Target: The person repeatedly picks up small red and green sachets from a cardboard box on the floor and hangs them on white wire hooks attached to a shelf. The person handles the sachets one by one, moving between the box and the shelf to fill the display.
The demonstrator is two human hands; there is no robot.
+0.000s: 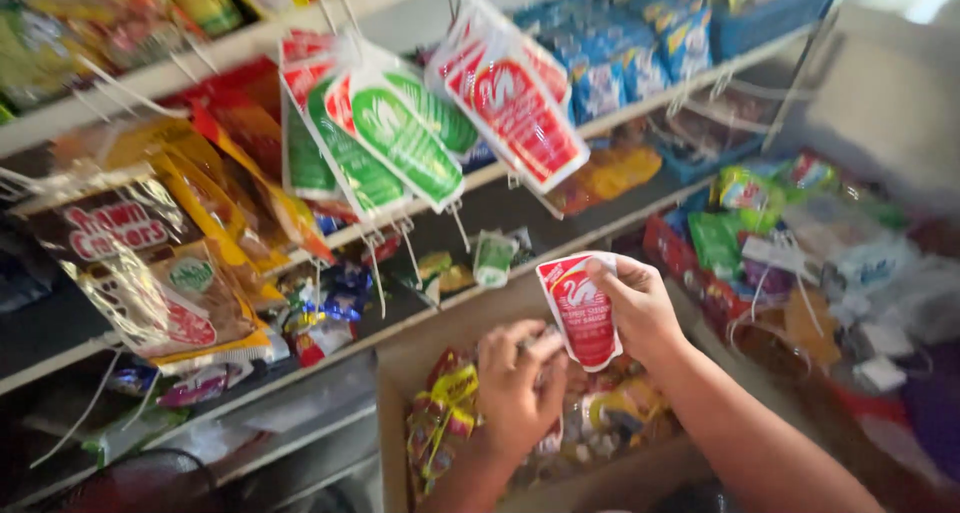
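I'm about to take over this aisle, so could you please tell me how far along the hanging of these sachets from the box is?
Done: several red-and-white pouches and green-and-white pouches already hang from hooks on the shelf edge. In hand: the right hand holds one red-and-white pouch above the cardboard box, while the left hand reaches into it. Left: the box holds many mixed packets.

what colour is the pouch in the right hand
Red and white pouch, held by the right hand; head view.

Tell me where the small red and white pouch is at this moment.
The red and white pouch is in the right hand, centre-right, above the cardboard box, beside the left hand.
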